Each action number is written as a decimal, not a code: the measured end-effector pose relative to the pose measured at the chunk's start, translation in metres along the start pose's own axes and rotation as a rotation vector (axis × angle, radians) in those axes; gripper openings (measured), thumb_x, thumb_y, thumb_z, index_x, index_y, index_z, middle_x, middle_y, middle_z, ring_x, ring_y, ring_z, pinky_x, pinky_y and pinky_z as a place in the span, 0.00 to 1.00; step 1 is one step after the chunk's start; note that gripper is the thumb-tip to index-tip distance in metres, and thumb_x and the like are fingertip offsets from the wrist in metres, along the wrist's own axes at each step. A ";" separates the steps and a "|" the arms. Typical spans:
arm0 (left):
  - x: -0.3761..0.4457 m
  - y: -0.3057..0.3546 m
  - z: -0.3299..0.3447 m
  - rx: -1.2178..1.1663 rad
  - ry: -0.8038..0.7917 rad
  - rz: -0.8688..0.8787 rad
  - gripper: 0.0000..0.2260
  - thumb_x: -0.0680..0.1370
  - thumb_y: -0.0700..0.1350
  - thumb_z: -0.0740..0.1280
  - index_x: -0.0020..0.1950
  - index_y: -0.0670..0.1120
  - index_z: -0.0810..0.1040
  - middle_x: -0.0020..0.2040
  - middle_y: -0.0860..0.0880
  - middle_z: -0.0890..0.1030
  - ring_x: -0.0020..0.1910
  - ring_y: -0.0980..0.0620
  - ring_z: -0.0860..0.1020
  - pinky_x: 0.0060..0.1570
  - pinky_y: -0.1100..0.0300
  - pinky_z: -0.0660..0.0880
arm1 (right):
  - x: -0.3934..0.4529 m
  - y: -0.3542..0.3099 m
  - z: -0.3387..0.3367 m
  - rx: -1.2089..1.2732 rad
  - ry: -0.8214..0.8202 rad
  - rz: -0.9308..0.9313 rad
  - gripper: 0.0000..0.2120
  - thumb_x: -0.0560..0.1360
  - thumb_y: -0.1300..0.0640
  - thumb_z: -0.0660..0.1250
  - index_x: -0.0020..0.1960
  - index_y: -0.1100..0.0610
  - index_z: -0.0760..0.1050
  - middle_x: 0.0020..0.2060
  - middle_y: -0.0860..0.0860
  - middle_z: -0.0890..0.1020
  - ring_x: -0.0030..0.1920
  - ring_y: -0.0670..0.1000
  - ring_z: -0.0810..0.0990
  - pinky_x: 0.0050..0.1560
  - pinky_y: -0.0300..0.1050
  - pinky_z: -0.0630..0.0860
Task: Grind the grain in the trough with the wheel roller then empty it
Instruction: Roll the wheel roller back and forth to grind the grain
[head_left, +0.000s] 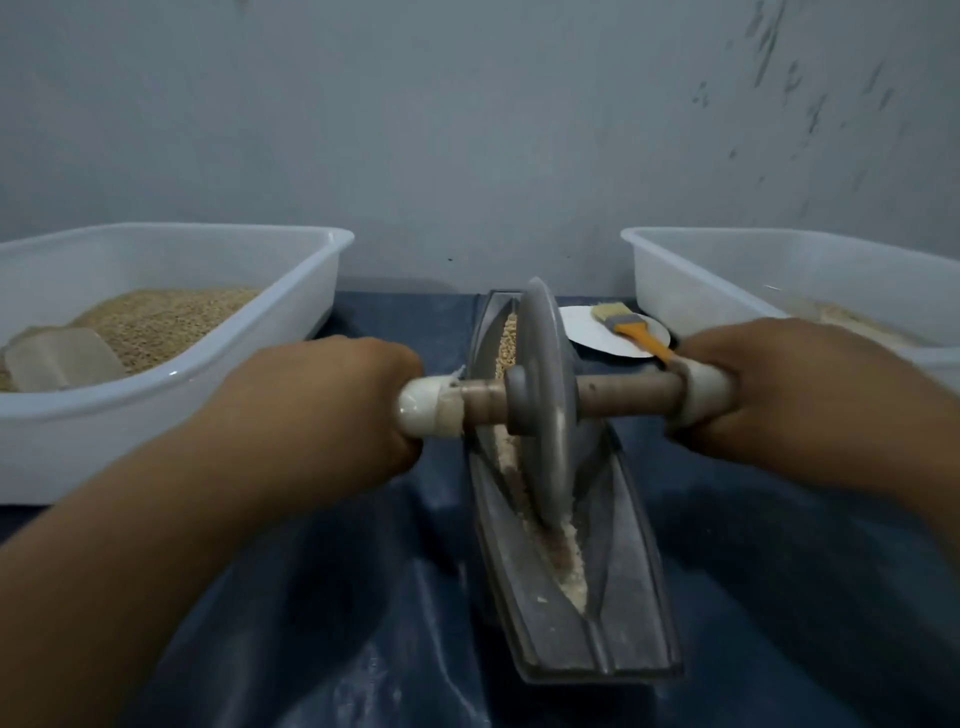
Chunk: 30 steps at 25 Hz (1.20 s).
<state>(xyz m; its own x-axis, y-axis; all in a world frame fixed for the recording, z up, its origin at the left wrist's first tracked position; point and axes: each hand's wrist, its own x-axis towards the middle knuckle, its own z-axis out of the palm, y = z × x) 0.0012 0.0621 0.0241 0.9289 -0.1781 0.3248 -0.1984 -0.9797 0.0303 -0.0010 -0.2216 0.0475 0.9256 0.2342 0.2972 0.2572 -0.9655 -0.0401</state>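
Both forearms reach in; left hand and right hand grip wheel roller axle ends, disc seated mid-trough on grain. Roller looks heavy, rigid; hold by the white end caps.

Trough: long, narrow grey metal boat shape, lying lengthwise from near to far at centre, dusty inside.
Wheel roller: grey disc standing on edge in the trough's groove, wooden axle crossing left to right with white end sleeves.
Grain: whole tan kernels at far end; pale crushed meal along the near groove.
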 end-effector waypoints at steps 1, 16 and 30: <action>0.005 0.002 0.006 0.033 0.063 -0.029 0.07 0.69 0.53 0.69 0.38 0.55 0.71 0.32 0.55 0.76 0.33 0.57 0.74 0.35 0.59 0.71 | 0.008 -0.003 0.010 -0.025 0.078 0.021 0.10 0.65 0.40 0.66 0.41 0.45 0.75 0.35 0.44 0.80 0.38 0.51 0.79 0.35 0.45 0.71; 0.001 -0.003 0.001 0.007 0.013 0.005 0.07 0.66 0.56 0.69 0.39 0.59 0.73 0.30 0.56 0.77 0.30 0.59 0.74 0.31 0.61 0.69 | 0.001 0.000 0.000 -0.007 0.001 0.021 0.10 0.63 0.40 0.68 0.41 0.43 0.75 0.33 0.43 0.79 0.34 0.46 0.77 0.32 0.44 0.70; -0.011 -0.007 -0.015 -0.066 -0.133 0.062 0.10 0.65 0.57 0.70 0.44 0.64 0.74 0.36 0.63 0.79 0.33 0.61 0.77 0.35 0.61 0.75 | -0.016 0.009 -0.019 0.066 -0.200 -0.039 0.23 0.53 0.30 0.63 0.46 0.35 0.76 0.35 0.33 0.79 0.35 0.37 0.79 0.31 0.42 0.75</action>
<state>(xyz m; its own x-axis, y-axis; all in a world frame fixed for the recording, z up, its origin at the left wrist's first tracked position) -0.0122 0.0722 0.0344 0.9467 -0.2528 0.1997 -0.2726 -0.9590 0.0781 -0.0183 -0.2364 0.0603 0.9497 0.2953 0.1043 0.3052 -0.9473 -0.0972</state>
